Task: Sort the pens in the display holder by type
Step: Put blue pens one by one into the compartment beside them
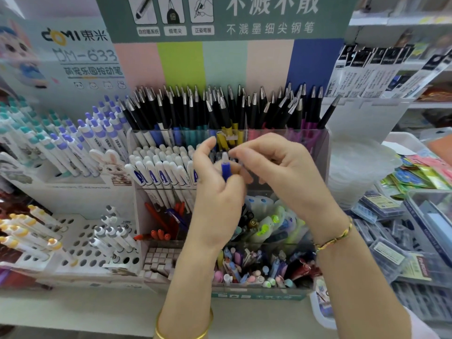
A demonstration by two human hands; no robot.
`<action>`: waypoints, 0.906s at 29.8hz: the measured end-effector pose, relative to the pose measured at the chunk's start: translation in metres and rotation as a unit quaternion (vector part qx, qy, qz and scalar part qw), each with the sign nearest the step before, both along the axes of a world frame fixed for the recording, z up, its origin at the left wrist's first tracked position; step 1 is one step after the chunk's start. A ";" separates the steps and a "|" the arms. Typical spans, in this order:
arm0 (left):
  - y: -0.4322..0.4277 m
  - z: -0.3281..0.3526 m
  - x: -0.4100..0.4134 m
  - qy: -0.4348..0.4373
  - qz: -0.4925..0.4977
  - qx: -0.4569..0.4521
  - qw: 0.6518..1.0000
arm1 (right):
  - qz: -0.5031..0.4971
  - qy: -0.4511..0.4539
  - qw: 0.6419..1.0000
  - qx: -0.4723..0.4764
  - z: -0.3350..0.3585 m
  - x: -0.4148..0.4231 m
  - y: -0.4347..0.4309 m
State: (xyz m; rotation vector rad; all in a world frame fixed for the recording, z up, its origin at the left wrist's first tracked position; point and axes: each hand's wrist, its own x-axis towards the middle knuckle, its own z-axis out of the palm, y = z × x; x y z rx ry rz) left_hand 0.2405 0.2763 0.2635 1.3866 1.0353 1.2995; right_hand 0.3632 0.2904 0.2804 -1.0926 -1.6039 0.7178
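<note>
A clear tiered display holder stands in front of me, full of pens. My left hand grips a blue pen upright by its barrel, its pale tip pointing up. My right hand is curled just right of it, fingertips pinching at the pen's top. Both hands hover over the holder's middle tier. Black pens with silver tips fill the back row. White capped pens fill the middle-left section. Mixed pastel pens lie jumbled in the front section.
A white rack of purple and teal clicker pens stands at left. A perforated white stand with a few pens sits lower left. Red pens lie in a lower compartment. Boxed refills pile up at right.
</note>
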 end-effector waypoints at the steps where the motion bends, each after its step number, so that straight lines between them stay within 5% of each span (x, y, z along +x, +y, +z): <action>1: 0.000 -0.001 0.002 0.016 -0.009 0.001 1.000 | 0.025 -0.006 1.000 -0.005 0.001 0.000 -0.001; 4: 0.002 -0.003 0.003 0.029 -0.026 0.004 0.999 | 0.038 -0.035 0.999 0.000 0.004 0.000 0.000; 8: 0.002 -0.004 0.000 0.114 0.070 0.092 0.987 | -0.107 0.032 0.992 0.062 0.005 0.003 0.008; 11: 0.010 -0.008 -0.004 0.280 0.218 0.227 0.907 | -0.226 0.029 0.962 0.148 0.003 0.005 0.014; 16: 0.026 -0.025 0.003 0.460 0.199 0.283 0.817 | -0.258 -0.022 0.945 0.199 -0.006 0.000 0.021; 27: 0.029 -0.029 0.002 0.441 0.241 0.271 0.821 | -0.207 -0.036 0.966 0.150 -0.019 -0.006 0.032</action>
